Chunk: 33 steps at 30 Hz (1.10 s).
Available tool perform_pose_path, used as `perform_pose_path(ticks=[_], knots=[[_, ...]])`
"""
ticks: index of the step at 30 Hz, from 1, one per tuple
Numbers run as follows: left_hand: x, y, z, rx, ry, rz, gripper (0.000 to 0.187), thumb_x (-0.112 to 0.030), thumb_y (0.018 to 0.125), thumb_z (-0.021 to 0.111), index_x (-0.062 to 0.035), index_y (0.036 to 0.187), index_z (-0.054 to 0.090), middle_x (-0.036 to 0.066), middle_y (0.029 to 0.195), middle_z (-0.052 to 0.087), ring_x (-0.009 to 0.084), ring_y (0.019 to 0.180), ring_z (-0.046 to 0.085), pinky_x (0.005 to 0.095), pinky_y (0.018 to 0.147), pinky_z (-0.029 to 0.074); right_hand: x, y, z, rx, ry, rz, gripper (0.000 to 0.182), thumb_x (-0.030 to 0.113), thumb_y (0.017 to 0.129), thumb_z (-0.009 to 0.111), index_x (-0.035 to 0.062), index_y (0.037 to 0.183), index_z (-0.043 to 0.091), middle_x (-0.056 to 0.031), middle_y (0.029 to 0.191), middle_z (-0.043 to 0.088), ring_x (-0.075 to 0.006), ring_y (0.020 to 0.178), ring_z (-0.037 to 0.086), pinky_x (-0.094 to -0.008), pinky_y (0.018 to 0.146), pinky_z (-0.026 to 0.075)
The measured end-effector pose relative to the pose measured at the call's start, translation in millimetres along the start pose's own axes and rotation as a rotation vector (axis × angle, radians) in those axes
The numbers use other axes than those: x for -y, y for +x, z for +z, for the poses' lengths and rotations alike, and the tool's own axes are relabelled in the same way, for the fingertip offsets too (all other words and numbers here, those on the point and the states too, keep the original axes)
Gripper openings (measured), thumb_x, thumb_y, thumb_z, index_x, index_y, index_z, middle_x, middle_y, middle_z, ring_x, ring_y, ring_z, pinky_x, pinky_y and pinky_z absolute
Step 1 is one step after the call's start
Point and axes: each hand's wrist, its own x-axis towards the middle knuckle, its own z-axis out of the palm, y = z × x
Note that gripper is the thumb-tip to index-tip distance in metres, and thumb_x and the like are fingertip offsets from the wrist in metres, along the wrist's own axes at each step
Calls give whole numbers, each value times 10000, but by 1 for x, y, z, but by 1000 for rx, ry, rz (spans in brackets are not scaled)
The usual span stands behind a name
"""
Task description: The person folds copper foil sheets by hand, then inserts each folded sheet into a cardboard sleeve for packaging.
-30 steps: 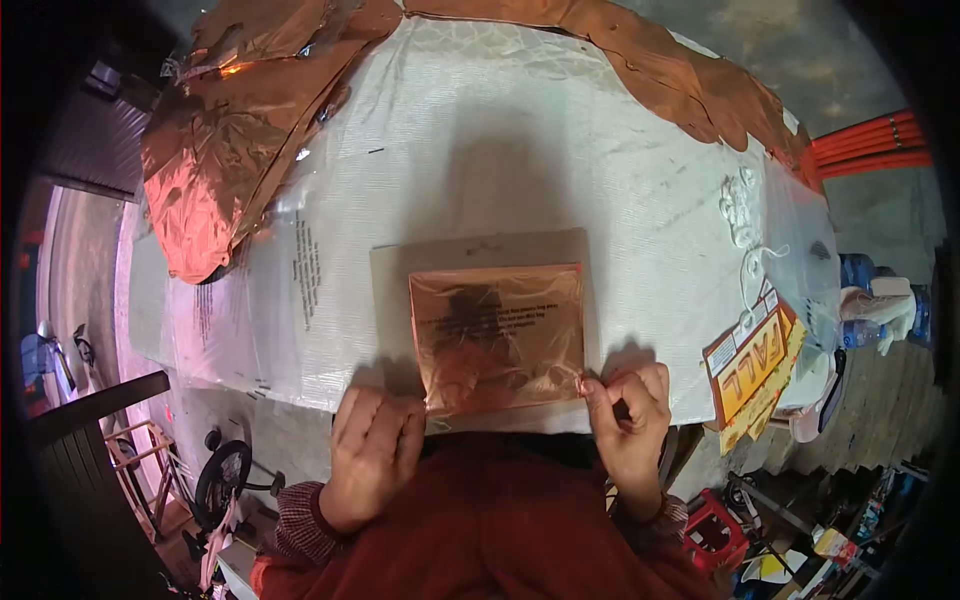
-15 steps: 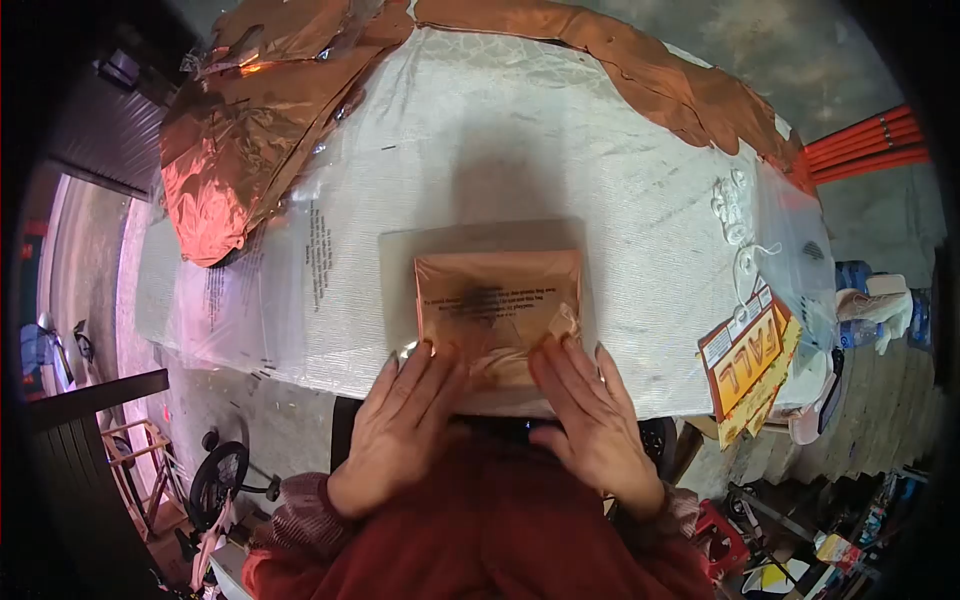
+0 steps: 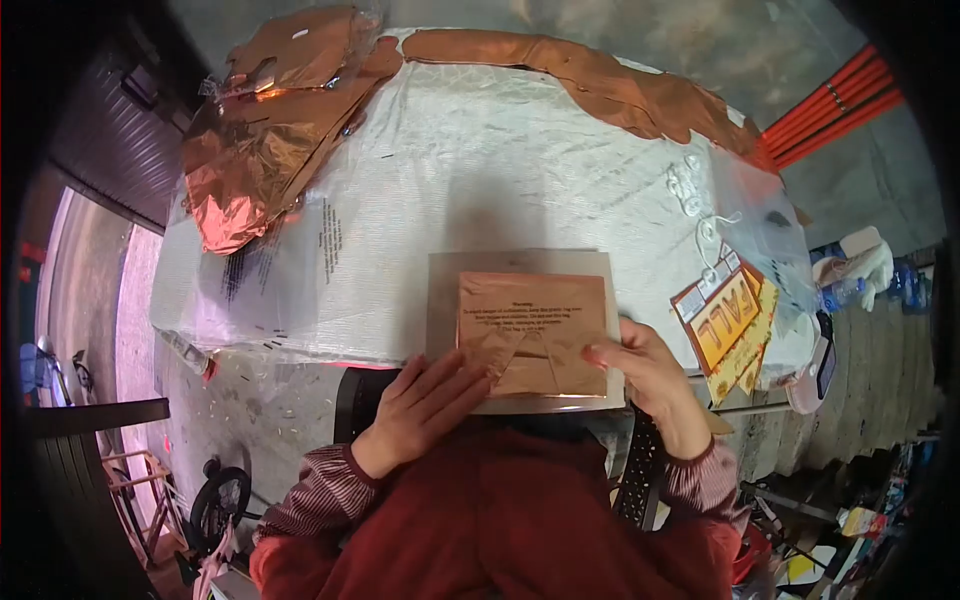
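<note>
A clear plastic bag (image 3: 445, 300) with printed warning text lies at the near edge of the table. Inside it sits a flat, folded rectangle of copper-coloured foil (image 3: 530, 370). My right hand (image 3: 655, 375) grips the bag's right edge, thumb on top and fingers underneath, partly hidden. At the lower left corner, my left hand (image 3: 425, 405) rests with its fingers stretched out flat against the bag.
Copper foil sheets (image 3: 290, 110) are heaped at the table's far left, and a long foil strip (image 3: 560, 65) runs along the back edge. A "FALL" sign (image 3: 728, 308) with white cord (image 3: 708, 240) lies at right. More clear bags (image 3: 265, 275) lie on the left.
Both hands lay flat on the bag's near part before. My right hand now grips its right edge, and my left has slid to the lower left corner. The view has shifted slightly.
</note>
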Motion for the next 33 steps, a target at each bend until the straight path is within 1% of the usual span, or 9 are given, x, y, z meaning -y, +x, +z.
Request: perform_pose_path(ticks=[2,6,10,14,20,22,24,25,33], knots=[[1,2,0,-119,-53,-15,385,-81,769,602,-58,1152,636,144,1284,552,335,1254,471,467,1024,373,7,3,-2,126,54,60,240,56,817,691,-9,1041,636,-22,872,639,-79,760,562,-224,692,460],[12,15,-27,-490,-166,-232,799,-56,668,766,-17,1377,400,284,1364,424,424,1307,376,490,1078,300,47,-14,-8,-69,-1,-618,103,24,805,693,29,892,638,-28,859,634,-116,748,590,-238,710,475],[12,27,-53,-453,-321,-352,868,-13,709,732,-9,1441,266,268,1398,394,386,1320,374,440,1091,287,32,2,-23,-138,-242,-853,89,79,828,683,45,906,657,-49,861,655,-114,775,600,-241,695,479],[9,38,-36,-350,-571,-519,886,5,736,713,0,1458,200,214,1427,385,292,1337,371,357,1085,289,-15,33,-30,-108,-516,-527,223,187,871,661,-25,927,703,-44,863,693,-64,696,572,-210,648,463],[30,71,-28,-320,-824,-438,1019,-4,737,735,-79,1496,60,185,1387,433,246,1256,444,334,1070,301,5,15,-28,-63,-562,-708,236,180,878,655,-37,959,698,-80,857,711,-74,710,588,-233,661,470],[28,76,-20,-415,-994,-421,744,-8,799,662,-32,1444,293,108,1263,546,181,1118,544,297,966,401,-8,20,-26,-64,-621,-729,224,178,876,656,-27,950,704,-87,847,715,-70,690,585,-244,641,470],[41,71,-8,88,-749,-729,323,-55,811,698,5,1120,626,101,992,675,136,918,616,264,809,479,-18,20,-23,-47,-729,-600,202,169,868,664,-13,942,711,-99,829,715,-66,679,583,-250,615,468],[31,71,-4,-133,-796,-661,94,-84,826,695,10,832,694,40,804,691,87,751,612,236,684,477,-22,19,-20,-117,-656,-625,177,159,860,673,-6,904,717,-85,781,711,-53,651,564,-253,573,452],[-30,82,-42,-230,-1042,-467,88,-57,866,647,12,919,665,18,791,668,49,726,589,181,648,454,-11,-73,-70,-118,-351,-597,184,112,884,627,-64,905,676,-161,852,697,-139,617,652,-217,583,519]])
